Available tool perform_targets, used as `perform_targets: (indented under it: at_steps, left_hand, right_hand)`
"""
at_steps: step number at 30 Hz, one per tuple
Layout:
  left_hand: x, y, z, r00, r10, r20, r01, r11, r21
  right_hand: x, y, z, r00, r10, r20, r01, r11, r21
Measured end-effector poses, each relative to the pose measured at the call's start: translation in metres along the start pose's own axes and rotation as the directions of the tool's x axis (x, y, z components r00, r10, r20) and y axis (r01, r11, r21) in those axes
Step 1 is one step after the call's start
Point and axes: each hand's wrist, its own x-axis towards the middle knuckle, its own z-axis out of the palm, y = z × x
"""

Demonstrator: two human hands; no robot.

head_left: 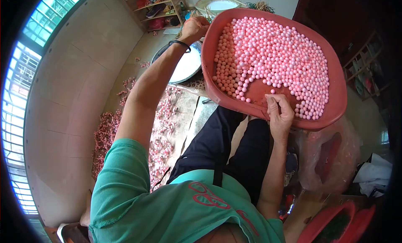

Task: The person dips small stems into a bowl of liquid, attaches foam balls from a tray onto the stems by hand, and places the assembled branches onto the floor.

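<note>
Pink pearly round beads [284, 50]: heaped in our deep red plastic basin [339, 90], over our knees.
Left hand [195, 28]: ours is beside the basin's far-left rim, fingers curled; their grip we cannot tell.
Right hand [279, 113]: at the near rim, we pinch thumb and finger together, just beside one bead.

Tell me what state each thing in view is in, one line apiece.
Tub: uncovered, bottom partly bare
Beads: loose, heaped
Left hand: fingers curled, grip partly hidden
Right hand: fingers bent, thumb raised
Basin: uncovered, white inside
Sprigs: spread over the floor
Shelf: open, stocked
Bag: crumpled
</note>
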Motion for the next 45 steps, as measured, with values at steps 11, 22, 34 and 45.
perform_targets:
  at_steps: [11,22,34,45]
  left_hand:
    - [0.003,0.0,-0.03,0.965,-0.242,0.106,0.262,0.924,-0.278]
    - [0.006,-0.011,-0.025,0.958,-0.194,0.212,0.239,0.948,-0.212]
    - [0.009,-0.015,-0.023,0.978,0.016,0.209,-0.069,0.966,0.248]
    - [0.005,-0.009,-0.038,0.913,-0.157,0.377,0.117,0.985,0.127]
  right_hand:
    - [0.0,-0.001,0.0,0.999,-0.033,0.004,0.033,0.999,-0.012]
    - [0.0,0.001,0.0,0.999,-0.035,0.01,0.036,0.999,-0.008]
    - [0.0,0.001,0.0,0.999,-0.043,-0.01,0.043,0.998,-0.045]
    - [0.0,0.003,0.0,0.998,-0.057,-0.016,0.056,0.998,-0.035]
